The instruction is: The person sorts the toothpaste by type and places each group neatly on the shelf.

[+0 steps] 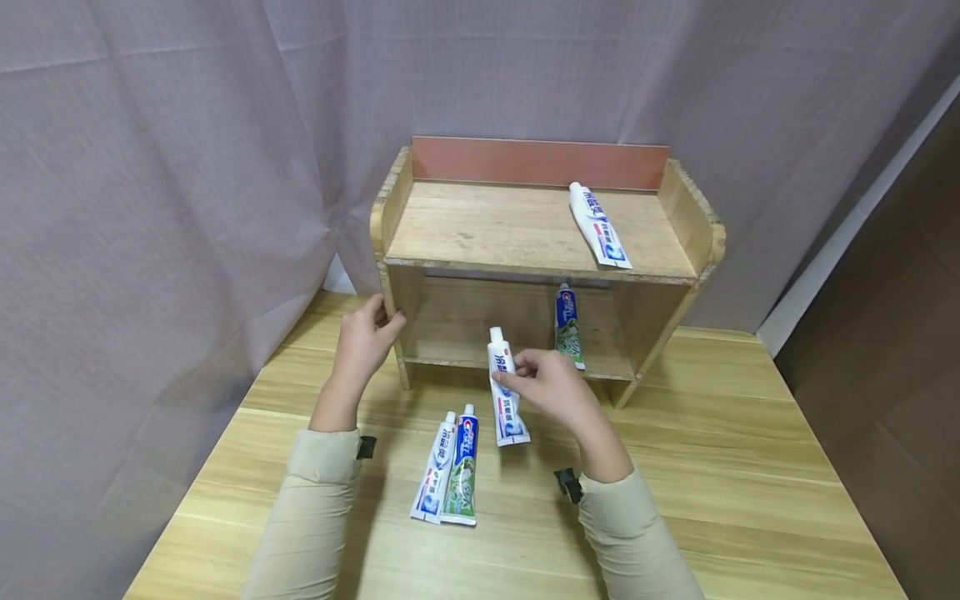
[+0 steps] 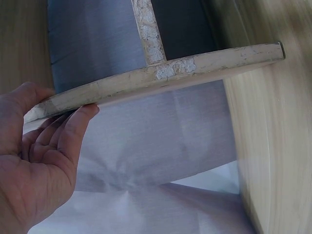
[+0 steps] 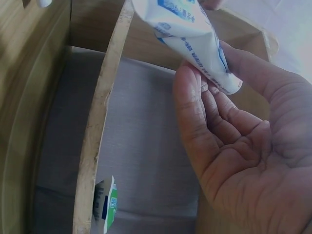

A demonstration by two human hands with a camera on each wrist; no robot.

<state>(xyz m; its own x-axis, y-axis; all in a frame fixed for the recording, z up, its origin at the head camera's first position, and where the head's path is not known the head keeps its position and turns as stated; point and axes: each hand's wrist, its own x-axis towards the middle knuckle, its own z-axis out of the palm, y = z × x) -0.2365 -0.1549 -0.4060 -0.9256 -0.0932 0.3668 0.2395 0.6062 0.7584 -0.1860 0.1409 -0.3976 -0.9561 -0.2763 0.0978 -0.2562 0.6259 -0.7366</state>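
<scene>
My right hand [image 1: 557,387] pinches a white toothpaste tube [image 1: 510,418] between thumb and fingers, in front of the lower tier of a small wooden shelf [image 1: 465,229]. The tube's cap points toward the shelf; the right wrist view shows the tube [image 3: 192,46] between the fingertips. With my left hand [image 1: 363,340] I grip the front edge of the shelf's left side panel [image 2: 122,80], thumb on one face and fingers on the other. A blue and green toothpaste tube [image 1: 568,329] lies on the lower tier, right of centre. On the top tier lies another white toothpaste tube [image 1: 598,227].
On the table [image 1: 750,467], nearer me, a white toothpaste tube [image 1: 433,479] and a blue and green one [image 1: 461,479] lie side by side between my forearms. A grey curtain [image 1: 225,167] hangs behind the shelf and to the left. A brown surface [image 1: 885,317] stands at the right.
</scene>
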